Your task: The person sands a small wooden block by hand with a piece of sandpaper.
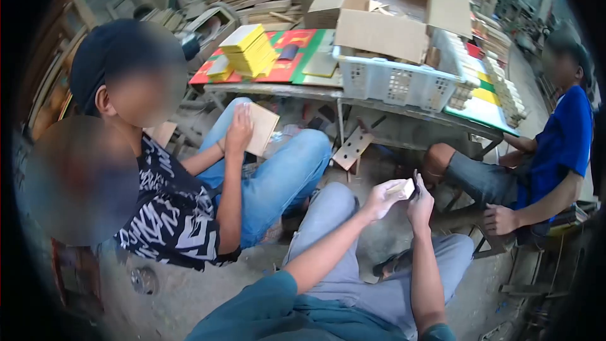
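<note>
Above my lap, my left hand (380,201) is closed round a small pale wooden block (401,189), which points toward the right. Just beside it, my right hand (420,204) is closed on a thin dark piece (415,184), held upright close to the block's end. Whether the dark piece touches the block cannot be made out. Both hands look dusty with pale powder.
At left a seated person holds a wooden board (262,129); another sits at right. A table (278,89) ahead bears yellow blocks (249,53), a plastic crate (394,85) and a cardboard box (382,33). A board with holes (353,148) lies below.
</note>
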The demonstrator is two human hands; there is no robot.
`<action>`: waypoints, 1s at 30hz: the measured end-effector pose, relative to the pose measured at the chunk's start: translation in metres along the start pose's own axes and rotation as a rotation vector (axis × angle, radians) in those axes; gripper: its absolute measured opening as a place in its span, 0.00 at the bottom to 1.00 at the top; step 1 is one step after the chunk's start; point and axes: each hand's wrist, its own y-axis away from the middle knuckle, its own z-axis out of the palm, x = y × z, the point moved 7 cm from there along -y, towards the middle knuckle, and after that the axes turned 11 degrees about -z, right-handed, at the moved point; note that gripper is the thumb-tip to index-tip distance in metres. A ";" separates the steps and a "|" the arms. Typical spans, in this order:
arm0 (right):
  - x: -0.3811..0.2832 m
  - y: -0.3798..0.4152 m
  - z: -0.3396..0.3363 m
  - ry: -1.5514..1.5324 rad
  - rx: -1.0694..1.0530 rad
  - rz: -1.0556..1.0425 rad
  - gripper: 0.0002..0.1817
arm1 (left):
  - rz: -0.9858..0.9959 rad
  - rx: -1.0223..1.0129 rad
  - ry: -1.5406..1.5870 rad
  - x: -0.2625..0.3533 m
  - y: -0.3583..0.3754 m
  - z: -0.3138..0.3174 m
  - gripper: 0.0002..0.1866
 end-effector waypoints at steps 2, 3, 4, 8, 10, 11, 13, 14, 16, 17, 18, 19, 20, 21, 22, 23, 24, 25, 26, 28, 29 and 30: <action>-0.029 0.002 -0.019 0.073 0.171 -0.272 0.29 | 0.017 0.059 -0.077 -0.005 -0.007 -0.012 0.23; -0.046 0.006 -0.016 0.002 0.143 -0.296 0.29 | 0.028 0.138 -0.140 -0.005 -0.008 -0.019 0.23; -0.062 0.011 -0.013 -0.062 0.120 -0.316 0.29 | 0.036 0.208 -0.200 -0.006 -0.008 -0.023 0.23; -0.039 0.019 0.004 0.110 0.125 -0.353 0.33 | -0.022 0.013 -0.102 -0.003 -0.011 -0.005 0.22; -0.007 0.004 -0.006 0.085 0.120 -0.229 0.34 | -0.072 -0.003 -0.048 0.002 -0.006 -0.001 0.23; 0.010 -0.002 -0.009 0.035 0.099 -0.117 0.35 | -0.116 0.011 0.000 0.003 -0.004 -0.001 0.23; -0.001 -0.003 -0.022 0.052 0.153 -0.146 0.35 | -0.008 0.077 0.038 0.015 -0.005 -0.006 0.24; -0.009 -0.001 -0.028 0.067 0.174 -0.188 0.36 | 0.040 0.117 0.101 0.026 -0.002 -0.004 0.25; -0.011 0.007 -0.026 0.029 0.170 -0.158 0.37 | -0.001 0.138 0.126 0.037 0.000 -0.002 0.24; -0.008 0.011 -0.022 0.021 0.174 -0.167 0.37 | -0.054 0.126 0.051 0.023 -0.005 -0.015 0.25; -0.006 0.016 -0.015 0.008 0.172 -0.175 0.37 | -0.086 0.156 -0.001 0.016 -0.006 -0.022 0.23; -0.007 0.019 -0.012 -0.046 0.180 -0.177 0.36 | -0.094 0.160 -0.016 0.016 -0.005 -0.023 0.21; -0.008 0.019 -0.008 -0.103 0.191 -0.182 0.35 | -0.098 0.165 -0.036 0.017 -0.005 -0.022 0.20; -0.018 0.017 -0.011 -0.121 0.202 -0.173 0.33 | -0.064 0.141 -0.012 0.020 -0.006 -0.017 0.17; -0.018 0.018 -0.010 -0.111 0.217 -0.162 0.33 | -0.076 0.124 -0.014 0.017 -0.007 -0.014 0.17; -0.019 0.016 -0.009 -0.093 0.213 -0.190 0.33 | -0.076 0.129 0.023 0.016 -0.007 -0.014 0.16; -0.021 0.013 -0.009 -0.074 0.205 -0.218 0.32 | -0.076 0.136 0.062 0.013 -0.007 -0.015 0.15; -0.020 0.014 -0.009 -0.063 0.200 -0.214 0.33 | -0.099 0.154 0.047 0.006 -0.007 -0.022 0.14; -0.019 0.014 -0.009 -0.054 0.204 -0.210 0.33 | -0.104 0.145 0.050 0.001 -0.009 -0.024 0.14; -0.021 0.015 -0.010 -0.055 0.197 -0.224 0.33 | -0.071 0.156 0.020 0.001 -0.010 -0.025 0.13; -0.020 0.015 -0.010 -0.064 0.189 -0.214 0.33 | -0.079 0.151 0.008 -0.001 -0.011 -0.025 0.13; -0.019 0.015 -0.010 -0.064 0.192 -0.211 0.33 | -0.081 0.149 0.005 -0.003 -0.011 -0.027 0.13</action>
